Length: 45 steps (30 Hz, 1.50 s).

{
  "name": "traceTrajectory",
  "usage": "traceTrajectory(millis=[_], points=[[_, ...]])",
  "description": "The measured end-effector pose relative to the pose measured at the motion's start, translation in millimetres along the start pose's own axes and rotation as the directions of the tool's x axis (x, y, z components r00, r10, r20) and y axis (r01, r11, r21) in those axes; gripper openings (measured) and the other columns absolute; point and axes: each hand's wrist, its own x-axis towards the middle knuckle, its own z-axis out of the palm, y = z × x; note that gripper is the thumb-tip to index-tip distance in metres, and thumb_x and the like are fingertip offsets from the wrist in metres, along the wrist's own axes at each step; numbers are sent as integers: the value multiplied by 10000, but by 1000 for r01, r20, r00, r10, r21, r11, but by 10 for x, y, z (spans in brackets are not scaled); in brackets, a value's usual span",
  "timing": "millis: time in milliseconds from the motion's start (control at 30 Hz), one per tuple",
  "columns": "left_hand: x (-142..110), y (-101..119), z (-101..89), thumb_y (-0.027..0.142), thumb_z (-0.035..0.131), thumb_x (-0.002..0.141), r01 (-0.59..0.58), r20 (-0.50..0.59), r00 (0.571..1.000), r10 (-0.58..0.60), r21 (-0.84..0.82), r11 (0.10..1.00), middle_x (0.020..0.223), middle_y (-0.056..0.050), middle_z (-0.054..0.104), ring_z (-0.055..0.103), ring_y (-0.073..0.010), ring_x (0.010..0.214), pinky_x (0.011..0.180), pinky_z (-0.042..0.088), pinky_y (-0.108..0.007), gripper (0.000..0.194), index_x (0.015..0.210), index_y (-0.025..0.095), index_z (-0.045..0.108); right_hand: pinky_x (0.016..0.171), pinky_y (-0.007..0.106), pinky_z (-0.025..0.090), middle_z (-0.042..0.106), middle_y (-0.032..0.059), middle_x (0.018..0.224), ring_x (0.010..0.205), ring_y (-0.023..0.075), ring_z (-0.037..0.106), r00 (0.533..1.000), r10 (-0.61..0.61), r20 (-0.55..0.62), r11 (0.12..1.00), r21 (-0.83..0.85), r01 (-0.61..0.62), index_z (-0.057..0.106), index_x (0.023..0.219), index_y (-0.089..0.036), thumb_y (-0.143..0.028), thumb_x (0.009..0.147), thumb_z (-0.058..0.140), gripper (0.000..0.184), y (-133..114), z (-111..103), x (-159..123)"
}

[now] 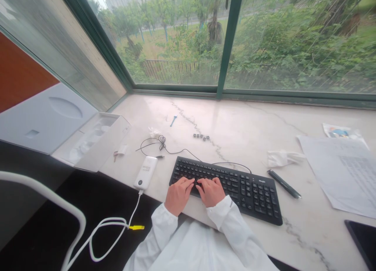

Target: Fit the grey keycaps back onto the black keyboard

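A black full-size keyboard (258,196) lies slanted near the front edge of the marble counter. Over its left-middle keys are both hands, their fingertips almost meeting. My left hand (178,193) is closed, with thumb and fingers drawn together at the keys. Beside it, my right hand (211,190) is also closed, its fingers bent and its thumb tucked near the index finger. Anything small between the fingertips is hidden. Behind the keyboard sit several small black keycaps (201,136), and its thin black cable (179,151) runs to a tied coil.
Left of the keyboard lie a white power bank (146,173) with a white cable, and an open white box (96,140). A blue stick (173,121) lies farther back. On the right are a black pen (284,184), a crumpled tissue (283,158), printed paper (337,169) and a dark tablet-like device (362,239).
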Motion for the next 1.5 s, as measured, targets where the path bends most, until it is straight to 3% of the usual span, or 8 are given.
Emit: traceTrajectory(millis=[300, 567, 967, 1500], points=[[53, -5, 99, 303, 500, 859, 98, -68, 992, -110, -161, 982, 891, -14, 674, 620, -130, 754, 709, 497, -249, 209, 894, 254, 699, 784, 359, 210, 668, 39, 771, 707, 161, 570, 994, 90, 63, 994, -60, -86, 624, 883, -190, -246, 875, 484, 152, -90, -34, 28], [137, -43, 108, 354, 605, 771, 221, -51, 970, -239, -231, 948, 763, 28, 698, 623, -119, 689, 684, 468, -242, 145, 743, 255, 707, 778, 366, 204, 667, 40, 758, 698, 152, 565, 991, 115, 61, 992, -66, -111, 623, 875, -184, -219, 860, 497, 132, -126, -18, 31], [167, -10, 70, 392, 582, 761, 356, 34, 934, -356, -152, 922, 759, -6, 709, 635, -141, 721, 683, 442, -244, 212, 737, 230, 717, 748, 340, 179, 644, -9, 686, 667, 107, 513, 996, 71, -57, 997, -39, -73, 660, 840, -217, -203, 839, 552, 109, -104, 6, 19], [139, -17, 89, 409, 579, 762, 381, 41, 924, -380, -173, 908, 782, 2, 707, 630, -136, 741, 698, 430, -242, 217, 750, 240, 715, 729, 333, 174, 613, -16, 652, 664, 111, 480, 989, -16, -149, 999, -41, 10, 666, 831, -231, -209, 852, 540, 130, -36, 57, 6]])
